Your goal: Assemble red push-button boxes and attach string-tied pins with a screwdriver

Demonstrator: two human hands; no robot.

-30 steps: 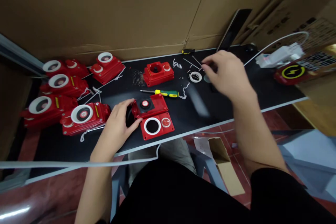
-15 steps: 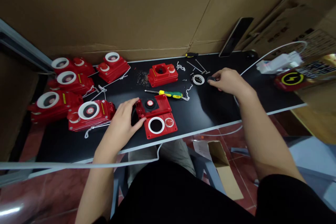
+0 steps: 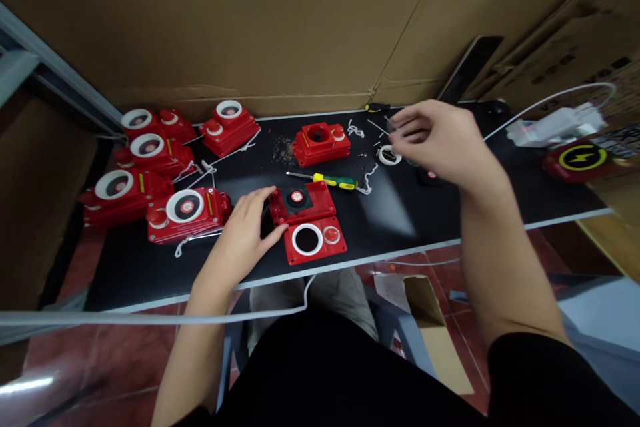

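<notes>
My left hand [image 3: 245,230] grips the left end of an opened red alarm call box [image 3: 303,203], thumb at the front and fingers behind. A black piece with a round red-and-white label sits in the box. Its red cover [image 3: 316,240], with a white ring and a clear-domed red light, lies just in front. Over the right part of the table my right hand [image 3: 440,140] is raised, smeared by motion; whether its curled fingers hold anything cannot be made out. Below it, partly hidden, lies a black part [image 3: 429,177] with a red-and-white label. Beside it is a white ring [image 3: 389,155].
Several assembled red boxes [image 3: 185,207] with cords crowd the left side. A red housing [image 3: 321,144] stands at the back middle, and a green-yellow screwdriver [image 3: 335,181] lies before it. A phone [image 3: 473,70] leans on the cardboard. A white cable [image 3: 225,313] crosses the front.
My right hand has lifted off the table and shifted toward the back; the black part it held now lies on the table. My left hand stays on the opened box. The view has shifted slightly.
</notes>
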